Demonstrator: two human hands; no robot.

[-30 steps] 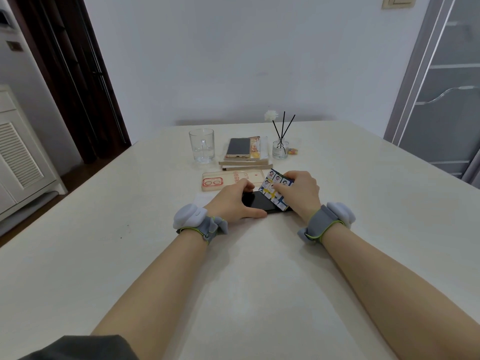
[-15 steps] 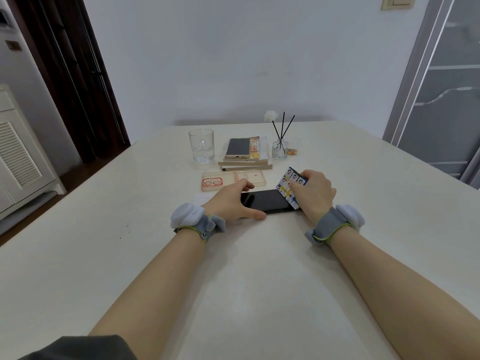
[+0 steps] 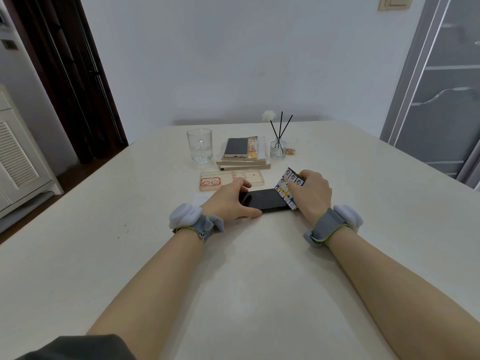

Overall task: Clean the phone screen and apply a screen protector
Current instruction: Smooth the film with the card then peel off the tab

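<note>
A black phone (image 3: 263,200) lies flat, screen up, on the pale table (image 3: 233,268). My left hand (image 3: 228,201) grips its left end, thumb along the near edge and fingers over the far edge. My right hand (image 3: 310,192) holds a printed card (image 3: 287,187) with small portrait pictures, its lower edge pressed onto the right end of the screen. A white sheet (image 3: 201,197) peeks out from under my left hand.
Behind the phone lies a clear phone case (image 3: 231,179) with red print. Farther back stand a drinking glass (image 3: 199,145), a second phone (image 3: 236,147) on stacked books (image 3: 245,162), and a reed diffuser bottle (image 3: 278,149). A wall stands behind the table.
My right hand has dragged the card across the screen from its middle to its right end, uncovering more black glass. My left hand has stayed on the phone's left end.
</note>
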